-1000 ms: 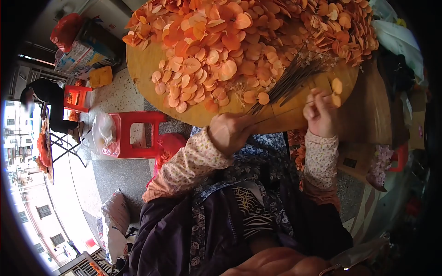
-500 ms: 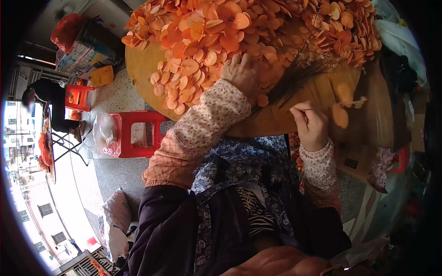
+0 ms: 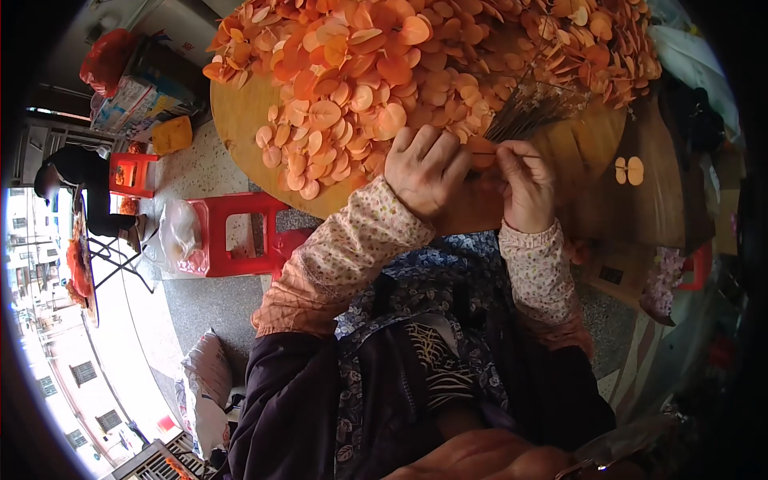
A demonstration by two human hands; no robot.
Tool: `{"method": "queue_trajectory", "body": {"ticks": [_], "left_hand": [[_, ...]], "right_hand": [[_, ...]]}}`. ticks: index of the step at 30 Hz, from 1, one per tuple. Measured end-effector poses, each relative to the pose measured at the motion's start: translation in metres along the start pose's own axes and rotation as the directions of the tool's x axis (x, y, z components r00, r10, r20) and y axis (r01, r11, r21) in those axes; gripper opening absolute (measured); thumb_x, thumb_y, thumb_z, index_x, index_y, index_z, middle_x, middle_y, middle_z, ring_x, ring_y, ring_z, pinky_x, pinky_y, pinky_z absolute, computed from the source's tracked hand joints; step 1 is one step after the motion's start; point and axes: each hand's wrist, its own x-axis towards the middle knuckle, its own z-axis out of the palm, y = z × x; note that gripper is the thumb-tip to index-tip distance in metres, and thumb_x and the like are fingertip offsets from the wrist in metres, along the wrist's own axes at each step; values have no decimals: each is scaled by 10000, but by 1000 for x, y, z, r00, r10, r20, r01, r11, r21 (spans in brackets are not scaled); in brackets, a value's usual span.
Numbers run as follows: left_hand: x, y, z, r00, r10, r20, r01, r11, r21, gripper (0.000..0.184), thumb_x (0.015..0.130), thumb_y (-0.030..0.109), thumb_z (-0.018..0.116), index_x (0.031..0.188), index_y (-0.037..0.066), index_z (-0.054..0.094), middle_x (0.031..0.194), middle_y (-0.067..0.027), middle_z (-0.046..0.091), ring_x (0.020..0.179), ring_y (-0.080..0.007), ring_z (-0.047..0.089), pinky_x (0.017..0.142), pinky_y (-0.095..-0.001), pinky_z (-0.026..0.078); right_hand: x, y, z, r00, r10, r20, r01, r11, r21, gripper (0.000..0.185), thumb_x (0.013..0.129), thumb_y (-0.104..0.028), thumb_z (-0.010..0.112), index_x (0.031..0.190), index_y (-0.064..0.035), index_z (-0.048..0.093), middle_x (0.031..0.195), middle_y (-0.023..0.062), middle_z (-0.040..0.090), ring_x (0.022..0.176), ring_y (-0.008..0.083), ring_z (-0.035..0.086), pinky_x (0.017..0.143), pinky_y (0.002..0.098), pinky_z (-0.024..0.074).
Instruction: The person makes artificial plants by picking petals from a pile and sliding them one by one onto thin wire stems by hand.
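My left hand [image 3: 428,170] is closed, its fingers curled at the near edge of a heap of round orange artificial leaves [image 3: 352,88]. Between both hands shows one orange leaf [image 3: 482,152], gripped at its left side by my left hand. My right hand [image 3: 528,184] pinches at the leaf's right end; any stem there is too small to make out. Just behind the right hand lies a bundle of thin brown stems [image 3: 520,116]. Farther right, a pair of pale orange leaves [image 3: 629,170] rests on a brown surface.
The heap covers much of a round wooden table [image 3: 240,120]. Left of it stand a red plastic stool [image 3: 216,236] with a plastic bag [image 3: 180,232] and a yellow container [image 3: 173,135]. A person in dark clothes [image 3: 84,172] bends over another table at far left.
My left hand has drawn back from the heap with a leaf, and my right hand has moved up and left to meet it. The blurred leaf pair at right now lies still.
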Motion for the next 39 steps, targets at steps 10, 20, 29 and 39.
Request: {"method": "queue_trajectory", "body": {"ticks": [10,20,29,39], "left_hand": [[-13,-2,-21,761,-448,469,647,465,-605,351,807,245,656,1033,-15,587,740,-76,600,660,-130,563,592,-253,444],[-23,11,-21,465,-265,844,802,-279,-529,215,892,195,532,832,15,634,608,1,566,506,-52,465,484,-187,357],[-23,16,-22,445,-222,867,790,-358,-497,211,894,186,525,816,20,630,609,-13,572,497,-61,472,474,-188,352],[-25,25,-19,446,-253,858,722,-465,-512,211,891,152,518,908,-12,649,617,-32,593,486,-70,477,454,-190,349]], "right_hand": [[-7,-4,-9,987,-53,151,82,977,-195,111,885,-123,589,896,-12,595,746,21,608,578,49,500,520,183,401],[-18,-1,-1,955,-178,239,251,913,-322,86,882,-95,586,903,-12,598,774,25,614,642,71,589,545,174,404],[-26,3,3,922,-290,258,372,849,-375,69,888,-43,556,919,17,569,864,84,626,672,104,576,611,207,456],[-30,22,1,869,-450,205,493,821,-287,61,876,6,550,937,16,544,916,140,626,660,115,554,595,215,456]]}}
